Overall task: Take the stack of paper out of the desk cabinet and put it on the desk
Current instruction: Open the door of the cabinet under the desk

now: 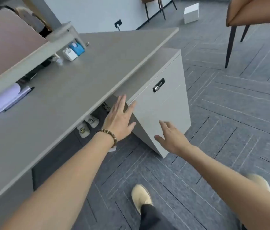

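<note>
A light grey desk cabinet [167, 103] stands under the right end of the grey desk [84, 77]; its door is shut and carries a black combination lock [158, 85]. My left hand [119, 120], with a bead bracelet at the wrist, is spread open at the cabinet's near left edge, fingers beside the door's corner. My right hand [172, 136] is open too, fingers apart, low in front of the door. No stack of paper shows; the cabinet's inside is hidden.
On the desk lie a white and a blue box [73, 50] under a raised shelf, and lilac papers [0, 103] at the left. Slippers [87, 125] sit under the desk. A brown chair [247, 14] stands at the far right. My feet are on grey carpet.
</note>
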Available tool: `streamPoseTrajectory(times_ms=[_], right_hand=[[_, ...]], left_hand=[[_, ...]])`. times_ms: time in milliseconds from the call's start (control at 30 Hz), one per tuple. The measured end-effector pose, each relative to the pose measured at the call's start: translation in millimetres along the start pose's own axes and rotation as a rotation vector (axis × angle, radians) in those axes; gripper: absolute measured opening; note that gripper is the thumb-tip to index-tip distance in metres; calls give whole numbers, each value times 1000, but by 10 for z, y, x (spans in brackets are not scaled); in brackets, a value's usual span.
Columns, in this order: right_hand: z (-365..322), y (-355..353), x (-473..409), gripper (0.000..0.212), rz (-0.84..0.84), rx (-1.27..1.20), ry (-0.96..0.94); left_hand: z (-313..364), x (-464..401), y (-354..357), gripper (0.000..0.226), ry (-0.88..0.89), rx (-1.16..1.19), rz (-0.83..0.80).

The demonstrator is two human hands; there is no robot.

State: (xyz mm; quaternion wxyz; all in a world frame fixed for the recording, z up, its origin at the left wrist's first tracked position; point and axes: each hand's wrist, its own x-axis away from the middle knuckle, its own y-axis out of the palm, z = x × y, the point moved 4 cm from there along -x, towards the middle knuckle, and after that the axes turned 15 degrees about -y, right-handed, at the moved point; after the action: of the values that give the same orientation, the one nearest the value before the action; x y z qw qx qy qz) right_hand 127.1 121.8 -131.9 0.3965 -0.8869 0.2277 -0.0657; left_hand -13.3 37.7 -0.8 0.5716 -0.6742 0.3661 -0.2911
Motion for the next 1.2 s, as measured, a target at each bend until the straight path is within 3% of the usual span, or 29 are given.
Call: streamPoseTrajectory(times_ms=[200,533,800,1033,1200], right_hand=[[358,576,-462,71,19,-112,137],[451,1142,-972,112,385,-276,155],[407,1183,-1182,119,567,-237,158],[508,1139,-1212,123,557,-166,170],[474,1024,-1121,122,482,-138,156]], left_hand=[[-122,-350,406,76,61,-63,123],[-150,-760,542,83,244,-93,375],[-143,-832,575,94,245,-106,404],[-155,-839,592,88,250,-90,423],[-91,-746,548,87,172,-73,332]])
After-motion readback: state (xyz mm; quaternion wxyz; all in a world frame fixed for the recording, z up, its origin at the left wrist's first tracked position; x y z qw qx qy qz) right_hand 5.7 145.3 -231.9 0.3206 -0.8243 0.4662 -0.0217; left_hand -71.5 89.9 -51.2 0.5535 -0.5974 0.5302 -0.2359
